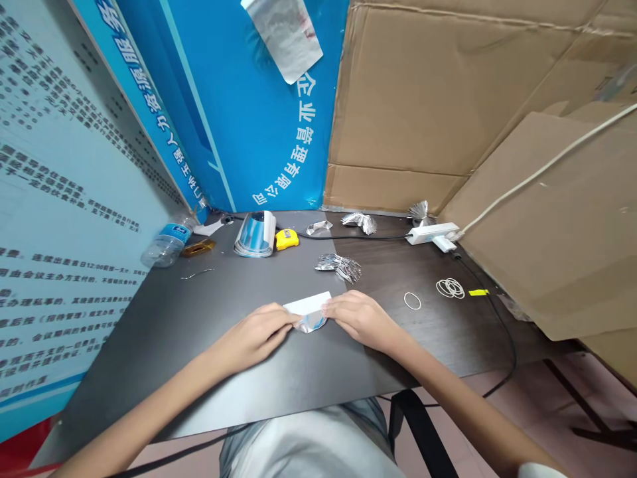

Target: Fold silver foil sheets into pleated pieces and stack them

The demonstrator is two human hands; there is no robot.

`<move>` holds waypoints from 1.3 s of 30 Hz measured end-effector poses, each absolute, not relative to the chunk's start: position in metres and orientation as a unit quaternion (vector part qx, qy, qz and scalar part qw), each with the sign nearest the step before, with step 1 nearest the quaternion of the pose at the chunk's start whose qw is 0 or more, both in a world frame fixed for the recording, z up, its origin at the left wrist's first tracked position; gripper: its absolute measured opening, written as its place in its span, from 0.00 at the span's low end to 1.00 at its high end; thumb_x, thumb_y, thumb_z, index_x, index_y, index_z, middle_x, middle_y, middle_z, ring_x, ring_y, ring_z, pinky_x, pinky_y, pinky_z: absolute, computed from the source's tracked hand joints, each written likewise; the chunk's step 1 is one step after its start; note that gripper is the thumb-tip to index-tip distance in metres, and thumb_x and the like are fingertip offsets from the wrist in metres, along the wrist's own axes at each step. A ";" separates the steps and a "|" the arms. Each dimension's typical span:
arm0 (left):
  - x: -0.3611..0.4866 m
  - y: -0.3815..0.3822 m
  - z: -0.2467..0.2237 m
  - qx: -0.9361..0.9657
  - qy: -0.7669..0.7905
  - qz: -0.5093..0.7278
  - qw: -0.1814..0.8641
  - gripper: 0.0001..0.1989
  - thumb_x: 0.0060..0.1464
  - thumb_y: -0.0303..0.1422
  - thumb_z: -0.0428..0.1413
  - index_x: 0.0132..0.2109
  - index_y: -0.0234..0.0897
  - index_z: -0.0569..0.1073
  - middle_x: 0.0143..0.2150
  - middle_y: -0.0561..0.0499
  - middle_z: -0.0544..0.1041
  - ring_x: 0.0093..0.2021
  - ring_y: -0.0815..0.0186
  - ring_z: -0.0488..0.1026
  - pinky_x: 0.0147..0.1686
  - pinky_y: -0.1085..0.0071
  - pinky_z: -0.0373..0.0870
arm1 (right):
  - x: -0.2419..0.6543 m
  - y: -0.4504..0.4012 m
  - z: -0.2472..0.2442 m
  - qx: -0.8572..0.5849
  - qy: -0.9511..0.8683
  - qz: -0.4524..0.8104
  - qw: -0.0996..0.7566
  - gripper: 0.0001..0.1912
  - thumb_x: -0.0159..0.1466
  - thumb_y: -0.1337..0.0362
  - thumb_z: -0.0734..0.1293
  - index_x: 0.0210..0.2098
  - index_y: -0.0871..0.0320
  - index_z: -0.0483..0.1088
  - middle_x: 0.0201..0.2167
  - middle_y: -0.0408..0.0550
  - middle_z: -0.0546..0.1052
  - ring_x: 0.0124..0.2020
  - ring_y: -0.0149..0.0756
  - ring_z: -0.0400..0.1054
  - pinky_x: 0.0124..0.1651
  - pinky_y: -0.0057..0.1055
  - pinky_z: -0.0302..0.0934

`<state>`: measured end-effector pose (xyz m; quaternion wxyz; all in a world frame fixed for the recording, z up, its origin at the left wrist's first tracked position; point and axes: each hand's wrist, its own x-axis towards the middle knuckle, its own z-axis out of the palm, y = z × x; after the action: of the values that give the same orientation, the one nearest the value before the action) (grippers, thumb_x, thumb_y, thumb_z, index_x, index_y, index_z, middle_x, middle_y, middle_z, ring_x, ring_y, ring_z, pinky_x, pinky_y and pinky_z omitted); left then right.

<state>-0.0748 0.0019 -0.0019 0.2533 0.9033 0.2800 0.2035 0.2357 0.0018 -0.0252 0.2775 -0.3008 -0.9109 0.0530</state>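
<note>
White, silver and blue folded sheet (314,309), fingers of both hands (263,334) (361,320) pinching its ends.

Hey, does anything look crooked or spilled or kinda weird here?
The wrinkled silvery rectangular sheet looks odd: it hangs slanted on the tall blue printed board, with its lower end tipped to the right. I see no spill.

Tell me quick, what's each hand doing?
Left hand: fingers closed on one end of the small foil piece.
Right hand: fingers pinching its other end.
</note>
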 end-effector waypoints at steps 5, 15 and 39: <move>-0.066 0.009 0.008 0.893 0.278 0.188 0.300 0.15 0.73 0.33 0.48 0.56 0.42 0.77 0.49 0.47 0.81 0.49 0.64 0.76 0.52 0.68 0.71 | 0.236 0.003 -0.025 -0.299 -0.911 0.062 0.276 0.12 0.72 0.70 0.64 0.50 0.54 0.77 0.50 0.46 0.83 0.53 0.34 0.77 0.54 0.34 0.70; -0.056 0.020 0.021 0.898 0.278 0.123 0.318 0.13 0.72 0.35 0.48 0.49 0.42 0.78 0.45 0.49 0.81 0.46 0.63 0.76 0.52 0.65 0.67 | 0.235 0.003 -0.026 -0.300 -0.911 0.065 0.275 0.13 0.72 0.70 0.64 0.50 0.53 0.78 0.50 0.47 0.83 0.54 0.35 0.77 0.54 0.34 0.70; -0.051 -0.055 0.002 0.897 0.426 0.107 0.042 0.26 0.70 0.45 0.50 0.66 0.35 0.69 0.59 0.38 0.74 0.52 0.51 0.72 0.50 0.55 0.72 | 0.233 0.002 -0.024 -0.297 -0.915 0.050 0.270 0.13 0.73 0.69 0.63 0.50 0.54 0.78 0.51 0.48 0.83 0.53 0.37 0.78 0.55 0.36 0.71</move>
<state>-0.0515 -0.0554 0.0017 0.0420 0.8973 0.4261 0.1074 0.2333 0.0016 -0.0237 0.2700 -0.2966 -0.9147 0.0503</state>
